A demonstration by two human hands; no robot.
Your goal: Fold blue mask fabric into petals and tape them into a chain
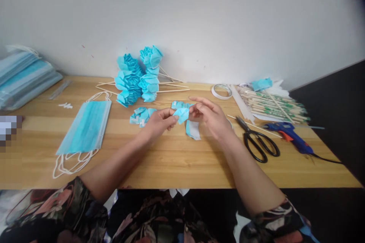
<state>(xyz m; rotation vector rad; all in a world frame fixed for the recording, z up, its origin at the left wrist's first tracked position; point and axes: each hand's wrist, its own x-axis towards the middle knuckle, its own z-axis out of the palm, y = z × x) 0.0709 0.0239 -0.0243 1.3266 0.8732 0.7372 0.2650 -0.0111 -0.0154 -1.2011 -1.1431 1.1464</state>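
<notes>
Between my two hands is a small folded piece of blue mask fabric. My left hand pinches its left side between thumb and fingers. At its right edge, my right hand has thumb and bent fingertips closed, with the index finger raised. Just below lies a blue and white fabric strip on the table. More cut blue pieces sit behind my hands. Left of them is a small heap of blue folded pieces with white tape bits, partly behind my left hand.
Blue fabric flowers on sticks lie at the back. Face masks and a bagged mask stack are left. Rightward are a tape roll, black-handled scissors, a blue glue gun and bundled wooden sticks.
</notes>
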